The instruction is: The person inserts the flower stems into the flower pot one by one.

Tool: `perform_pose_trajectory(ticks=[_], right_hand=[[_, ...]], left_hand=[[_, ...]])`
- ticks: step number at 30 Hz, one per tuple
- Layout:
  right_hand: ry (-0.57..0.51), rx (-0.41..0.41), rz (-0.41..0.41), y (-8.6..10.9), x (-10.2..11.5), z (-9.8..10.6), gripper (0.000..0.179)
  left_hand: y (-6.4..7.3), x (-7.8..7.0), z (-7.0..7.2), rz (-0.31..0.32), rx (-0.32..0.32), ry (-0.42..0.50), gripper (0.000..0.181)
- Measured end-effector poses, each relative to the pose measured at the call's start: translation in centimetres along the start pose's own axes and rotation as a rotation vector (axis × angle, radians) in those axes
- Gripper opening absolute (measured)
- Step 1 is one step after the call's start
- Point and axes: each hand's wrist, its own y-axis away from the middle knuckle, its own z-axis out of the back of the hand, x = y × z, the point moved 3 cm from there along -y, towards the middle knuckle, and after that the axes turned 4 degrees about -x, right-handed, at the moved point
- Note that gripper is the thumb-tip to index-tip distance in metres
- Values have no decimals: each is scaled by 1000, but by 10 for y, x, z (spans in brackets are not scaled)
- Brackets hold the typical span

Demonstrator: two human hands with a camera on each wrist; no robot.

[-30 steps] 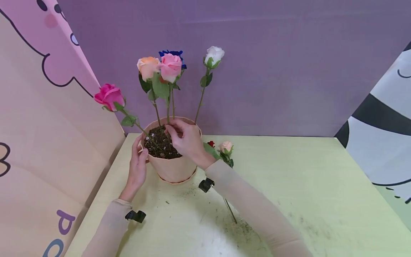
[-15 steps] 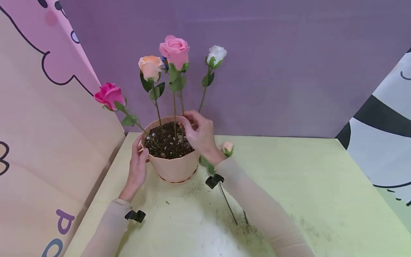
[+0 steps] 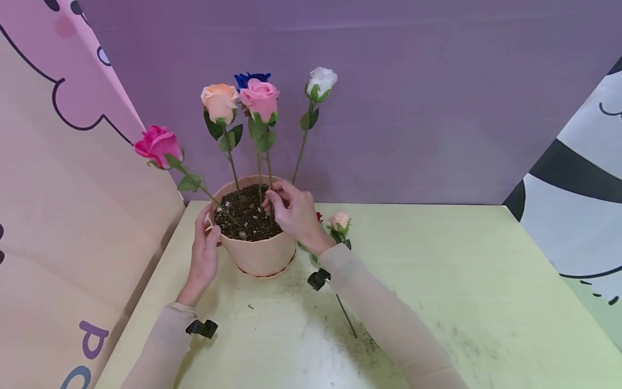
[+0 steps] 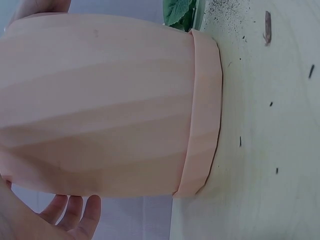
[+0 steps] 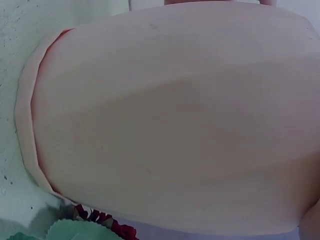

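In the head view a peach flower pot full of dark soil stands on a matching saucer. My left hand holds the pot's left side, thumb near the rim; its fingers lie along the wall in the left wrist view. Over the soil my right hand pinches the stem of a pink rose, whose lower end goes down to the soil. Around it in the pot are a magenta rose leaning left, a peach rose, a white rose and a partly hidden blue flower.
On the table, right of the pot, lie a pale peach rose and a red flower, partly behind my right arm. Crumbs of soil are scattered over the tabletop. A purple backdrop rises behind the pot.
The pink rose shifted right and up with my right hand, then came back left and lower. The blue flower shows again behind it. My left hand keeps its hold on the pot.
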Motion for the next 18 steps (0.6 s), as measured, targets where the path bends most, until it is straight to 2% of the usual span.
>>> perform_pose_trajectory(ticks=[5,8,11,18], right_hand=[[46,38,-11,0,3,0,13],[15,40,-48,2,3,-1,17],[-33,-1,-96,5,3,0,20],[-75,-130,-132,12,6,13,23]], left_hand=[[2,-1,1,10,6,6,57],[4,-2,1,23,11,9,58],[4,-3,2,35,19,12,58],[4,-7,0,37,33,-5,58]])
